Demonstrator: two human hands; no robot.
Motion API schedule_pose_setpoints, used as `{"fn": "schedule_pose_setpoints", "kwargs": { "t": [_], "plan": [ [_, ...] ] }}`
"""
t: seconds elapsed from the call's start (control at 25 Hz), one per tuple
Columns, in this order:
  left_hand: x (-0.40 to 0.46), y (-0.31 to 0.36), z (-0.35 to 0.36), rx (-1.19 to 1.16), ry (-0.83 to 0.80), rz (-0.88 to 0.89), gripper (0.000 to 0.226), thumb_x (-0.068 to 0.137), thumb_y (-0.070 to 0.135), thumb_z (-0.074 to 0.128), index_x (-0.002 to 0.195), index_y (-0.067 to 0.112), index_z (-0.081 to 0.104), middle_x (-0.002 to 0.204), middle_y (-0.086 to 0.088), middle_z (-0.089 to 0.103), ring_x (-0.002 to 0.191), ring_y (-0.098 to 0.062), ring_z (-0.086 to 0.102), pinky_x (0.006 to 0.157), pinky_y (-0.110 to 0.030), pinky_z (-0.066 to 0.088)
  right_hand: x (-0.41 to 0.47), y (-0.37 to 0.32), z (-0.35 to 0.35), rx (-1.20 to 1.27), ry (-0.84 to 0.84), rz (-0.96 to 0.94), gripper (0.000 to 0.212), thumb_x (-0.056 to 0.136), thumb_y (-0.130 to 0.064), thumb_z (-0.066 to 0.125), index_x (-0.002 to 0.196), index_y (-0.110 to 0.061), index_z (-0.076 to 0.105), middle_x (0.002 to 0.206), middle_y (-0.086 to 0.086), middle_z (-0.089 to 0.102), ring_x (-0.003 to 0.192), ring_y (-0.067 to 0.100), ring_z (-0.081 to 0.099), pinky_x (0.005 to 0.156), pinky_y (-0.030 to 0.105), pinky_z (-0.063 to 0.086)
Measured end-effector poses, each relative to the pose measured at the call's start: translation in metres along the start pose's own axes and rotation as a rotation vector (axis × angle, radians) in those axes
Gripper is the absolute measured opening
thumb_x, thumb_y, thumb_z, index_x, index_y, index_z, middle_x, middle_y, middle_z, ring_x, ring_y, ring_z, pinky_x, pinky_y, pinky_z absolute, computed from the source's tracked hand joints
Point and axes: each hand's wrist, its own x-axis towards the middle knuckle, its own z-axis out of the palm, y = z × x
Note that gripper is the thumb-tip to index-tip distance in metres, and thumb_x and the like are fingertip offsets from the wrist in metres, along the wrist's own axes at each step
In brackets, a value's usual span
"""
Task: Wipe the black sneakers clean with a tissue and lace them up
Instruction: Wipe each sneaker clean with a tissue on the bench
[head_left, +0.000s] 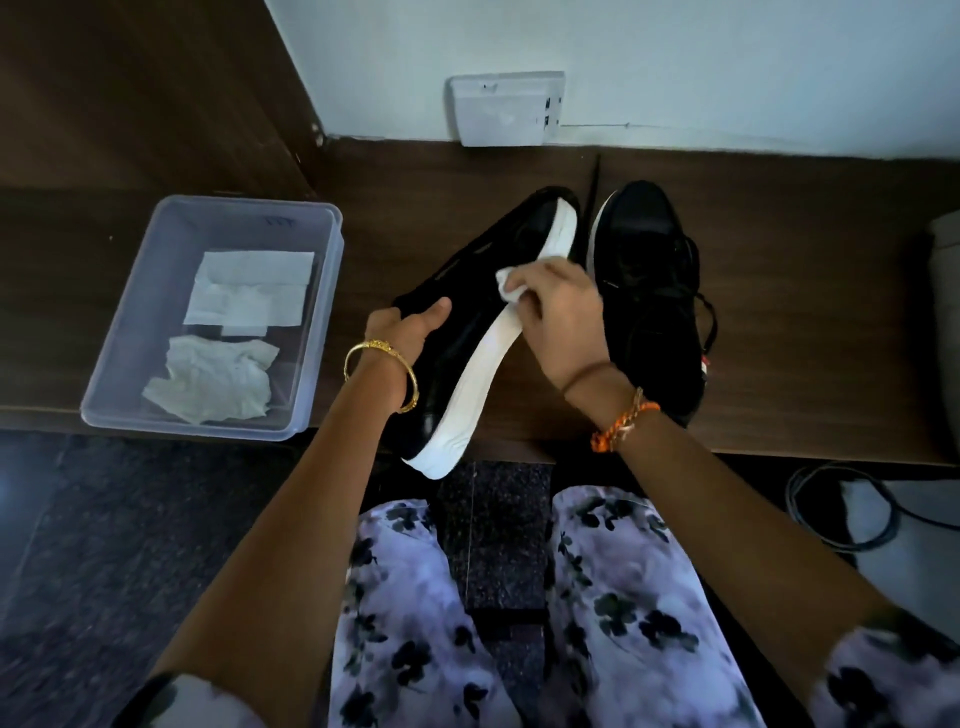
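Black sneaker with a thick white sole (470, 322), tilted on its side with the sole facing right, lies between both hands above the front edge of the dark brown wooden shelf (805, 322). Left hand (402, 332) grips the sneaker's upper from the left, thumb laid across the black material; the fingers are hidden behind the shoe. Right hand (558, 317) pinches a small crumpled white tissue (508, 283) with curled fingers and presses it against the white sole near mid-length. Both forearms reach forward from the lower frame, the left wrist carrying a gold bangle (382, 371), the right an orange thread band (626, 421). Second black sneaker (652, 291) stands upright on the shelf just right of the right hand, which partly covers it; its laces are hard to make out. Clear plastic tub (213, 317), well left, holds flat and crumpled tissues.
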Motion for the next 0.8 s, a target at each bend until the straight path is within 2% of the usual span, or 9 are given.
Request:
{"fn": "schedule_pose_setpoints", "kwargs": {
  "t": [0.08, 0.2, 0.36, 0.44, 0.48, 0.56, 0.6, 0.68, 0.8],
  "plan": [
    [0.0, 0.001, 0.001, -0.035, 0.005, -0.027, 0.072, 0.086, 0.029, 0.064, 0.143, -0.001, 0.031, 0.144, -0.016, 0.042, 0.129, -0.03, 0.045, 0.1, -0.03, 0.038, 0.035, 0.007, -0.004, -0.039, 0.099, 0.098, 0.026, 0.077, 0.003, 0.045, 0.086, -0.002, 0.069, 0.097, 0.022, 0.066, 0.093, 0.038, 0.061, 0.081, 0.037, 0.048],
    [-0.003, -0.003, 0.006, -0.064, 0.012, -0.028, 0.068, 0.088, 0.024, 0.061, 0.143, -0.002, 0.029, 0.145, -0.016, 0.041, 0.132, -0.029, 0.042, 0.095, -0.022, 0.034, 0.078, 0.023, -0.012, -0.105, 0.041, 0.299, 0.025, 0.09, -0.006, 0.045, 0.1, -0.005, 0.067, 0.11, 0.019, 0.065, 0.104, 0.033, 0.059, 0.087, 0.034, 0.044],
    [-0.005, -0.004, 0.009, -0.109, 0.001, -0.039, 0.07, 0.087, 0.021, 0.064, 0.143, -0.002, 0.029, 0.146, -0.016, 0.04, 0.133, -0.03, 0.041, 0.102, -0.027, 0.035, 0.053, 0.021, -0.012, -0.175, 0.031, 0.289, 0.028, 0.087, 0.005, 0.041, 0.105, 0.0, 0.062, 0.113, 0.024, 0.057, 0.105, 0.038, 0.053, 0.086, 0.037, 0.043],
    [-0.006, -0.003, 0.009, -0.16, -0.005, -0.076, 0.062, 0.083, 0.017, 0.068, 0.135, -0.003, 0.042, 0.131, -0.017, 0.054, 0.12, -0.032, 0.053, 0.096, -0.031, 0.041, 0.011, 0.009, -0.005, -0.13, 0.063, 0.18, 0.027, 0.08, 0.009, 0.044, 0.097, 0.002, 0.063, 0.107, 0.025, 0.058, 0.099, 0.041, 0.055, 0.083, 0.039, 0.046],
    [-0.009, -0.002, 0.009, -0.179, 0.004, -0.09, 0.049, 0.081, 0.014, 0.07, 0.123, -0.004, 0.053, 0.112, -0.016, 0.063, 0.108, -0.031, 0.059, 0.09, -0.03, 0.045, -0.009, 0.002, -0.005, -0.062, 0.049, 0.133, 0.026, 0.077, 0.008, 0.044, 0.094, 0.002, 0.064, 0.104, 0.025, 0.06, 0.097, 0.041, 0.057, 0.082, 0.039, 0.048],
    [-0.015, -0.001, 0.008, -0.158, 0.004, -0.07, 0.015, 0.078, 0.01, 0.072, 0.086, 0.001, 0.064, 0.077, -0.006, 0.062, 0.081, -0.025, 0.062, 0.075, -0.026, 0.048, -0.034, -0.009, -0.005, 0.088, 0.005, 0.079, 0.027, 0.075, 0.004, 0.041, 0.089, 0.003, 0.064, 0.099, 0.023, 0.062, 0.098, 0.038, 0.061, 0.085, 0.037, 0.05],
    [-0.015, -0.001, 0.006, -0.113, 0.013, -0.03, 0.011, 0.078, 0.008, 0.072, 0.076, 0.003, 0.063, 0.071, -0.003, 0.06, 0.072, -0.021, 0.06, 0.067, -0.023, 0.049, -0.037, -0.011, -0.005, 0.121, 0.006, 0.084, 0.027, 0.075, 0.004, 0.041, 0.09, 0.004, 0.064, 0.098, 0.023, 0.062, 0.097, 0.037, 0.062, 0.084, 0.035, 0.049],
    [-0.018, -0.005, 0.0, -0.001, 0.023, 0.046, 0.012, 0.078, 0.006, 0.072, 0.084, -0.003, 0.067, 0.076, -0.005, 0.064, 0.07, -0.019, 0.06, 0.062, -0.019, 0.051, -0.028, -0.009, -0.004, 0.118, 0.066, 0.18, 0.025, 0.08, 0.008, 0.045, 0.096, 0.004, 0.064, 0.098, 0.025, 0.062, 0.094, 0.038, 0.06, 0.082, 0.033, 0.046],
    [-0.016, -0.02, -0.009, 0.085, 0.029, 0.052, 0.038, 0.079, 0.004, 0.07, 0.114, -0.008, 0.062, 0.101, -0.005, 0.062, 0.092, -0.019, 0.058, 0.082, -0.024, 0.043, -0.004, 0.005, 0.006, 0.044, 0.032, 0.378, 0.026, 0.086, 0.002, 0.047, 0.104, -0.001, 0.066, 0.106, 0.023, 0.064, 0.1, 0.038, 0.059, 0.085, 0.034, 0.043]
  ]
}}
